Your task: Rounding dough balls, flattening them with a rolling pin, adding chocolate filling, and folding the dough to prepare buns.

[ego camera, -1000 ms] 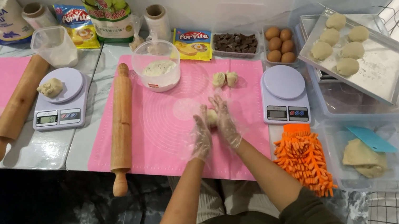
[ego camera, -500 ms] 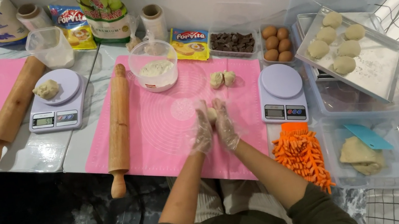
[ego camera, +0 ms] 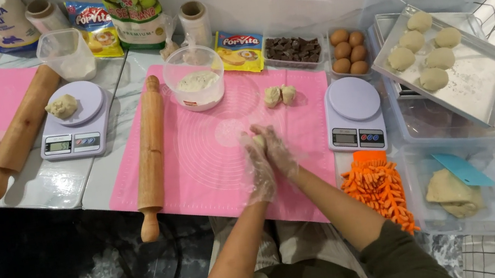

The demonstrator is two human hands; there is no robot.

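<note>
1. Gloved left hand (ego camera: 259, 171) and right hand (ego camera: 277, 151) pressed together around a dough piece (ego camera: 258, 140), over the pink mat (ego camera: 211, 158)
2. Open mat all around; front edge near
3. Two dough lumps (ego camera: 279, 95), six dough balls (ego camera: 424, 50) on tray (ego camera: 477, 83)

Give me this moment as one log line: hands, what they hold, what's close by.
left hand + right hand: gloved, pressed together around dough piece | over pink mat | two dough pieces behind | rolling pin left | scale right

Thin, clear plastic gloves are worn on the left hand (ego camera: 259, 169) and right hand (ego camera: 278, 151); dark olive sleeves are pushed up.
</note>
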